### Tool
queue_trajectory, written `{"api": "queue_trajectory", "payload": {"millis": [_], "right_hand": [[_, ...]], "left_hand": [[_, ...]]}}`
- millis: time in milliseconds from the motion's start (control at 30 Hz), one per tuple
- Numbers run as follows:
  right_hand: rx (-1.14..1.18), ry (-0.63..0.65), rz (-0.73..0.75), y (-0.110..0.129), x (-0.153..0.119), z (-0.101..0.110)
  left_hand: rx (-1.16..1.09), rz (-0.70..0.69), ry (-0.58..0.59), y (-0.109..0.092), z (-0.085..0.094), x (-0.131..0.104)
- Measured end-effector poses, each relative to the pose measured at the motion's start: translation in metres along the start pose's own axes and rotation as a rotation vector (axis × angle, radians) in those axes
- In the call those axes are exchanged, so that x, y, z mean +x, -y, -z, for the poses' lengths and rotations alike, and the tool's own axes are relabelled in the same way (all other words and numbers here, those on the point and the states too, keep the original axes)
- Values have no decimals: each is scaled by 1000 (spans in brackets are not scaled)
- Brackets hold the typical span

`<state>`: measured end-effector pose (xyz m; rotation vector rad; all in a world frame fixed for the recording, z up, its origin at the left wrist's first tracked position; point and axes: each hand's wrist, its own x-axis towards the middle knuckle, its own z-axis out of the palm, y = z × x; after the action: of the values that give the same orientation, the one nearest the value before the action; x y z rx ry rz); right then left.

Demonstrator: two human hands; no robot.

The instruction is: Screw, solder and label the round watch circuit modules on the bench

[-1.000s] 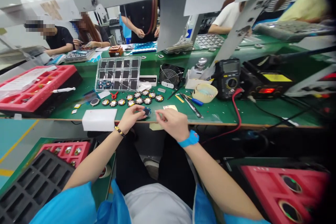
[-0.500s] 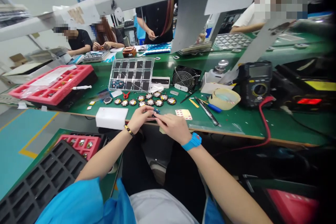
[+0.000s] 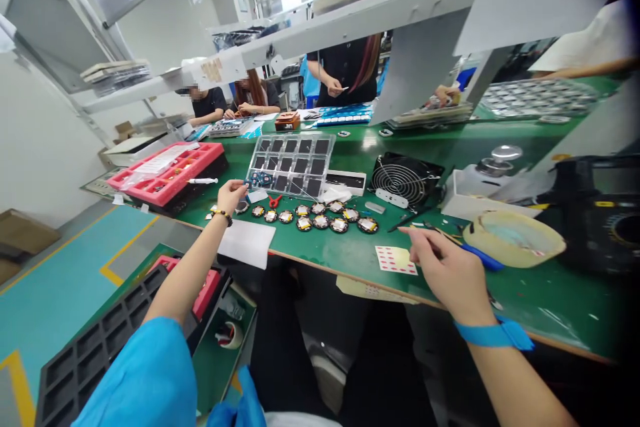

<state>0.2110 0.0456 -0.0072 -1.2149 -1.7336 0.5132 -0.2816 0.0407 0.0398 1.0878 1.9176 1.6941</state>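
My left hand (image 3: 232, 196) is pinched at the lower left corner of the clear compartment case (image 3: 295, 163), beside small blue boards (image 3: 260, 178); what its fingertips hold is too small to name. My right hand (image 3: 453, 270), with a blue wrist strap, is over the bench right of the sticker sheet (image 3: 396, 260). Its index finger points left towards black tweezers (image 3: 404, 220), and I cannot make out anything in its fingers. Several round modules (image 3: 321, 221) lie in rows between the hands. A white foam pad (image 3: 247, 241) is at the bench edge, below the left hand.
Behind the modules stand red cutters (image 3: 275, 201) and a black fan (image 3: 406, 177). A yellowish bowl (image 3: 515, 238) and blue pen (image 3: 483, 257) are at the right. A pink tray (image 3: 167, 170) sits at the left, a black tray (image 3: 100, 340) below. People work across the bench.
My hands have separated. The left moved to the case's left corner; the right moved right, past the sticker sheet. The small blue part is no longer between them. The view has shifted left.
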Motion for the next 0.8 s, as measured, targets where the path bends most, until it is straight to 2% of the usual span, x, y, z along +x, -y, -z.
{"api": "queue_trajectory", "payload": {"millis": [100,233,333,433,533,600,700,800], "right_hand": [[24,17,-47,1,2,0],[32,52,-85,-1,3,2],[31,73,-97,0,3,4],[45,95,-99,4,4,4],[58,98,-108,8,4,5],[74,78,-127,10,3,6],[109,21,-164,11,3,6],[103,-10,-163,11,4,5]], "left_hand": [[116,-28,27,5,-22,30],[271,-80,60,5,-45,43],[359,-122,53,4,-45,43],[412,-164,51,2,-35,36],[430,-210,79,-3,-21,18],[429,-245,115,-5,-12,-2],[421,-304,174,-6,-6,-43],[429,-425,266,-4,-11,-92]]}}
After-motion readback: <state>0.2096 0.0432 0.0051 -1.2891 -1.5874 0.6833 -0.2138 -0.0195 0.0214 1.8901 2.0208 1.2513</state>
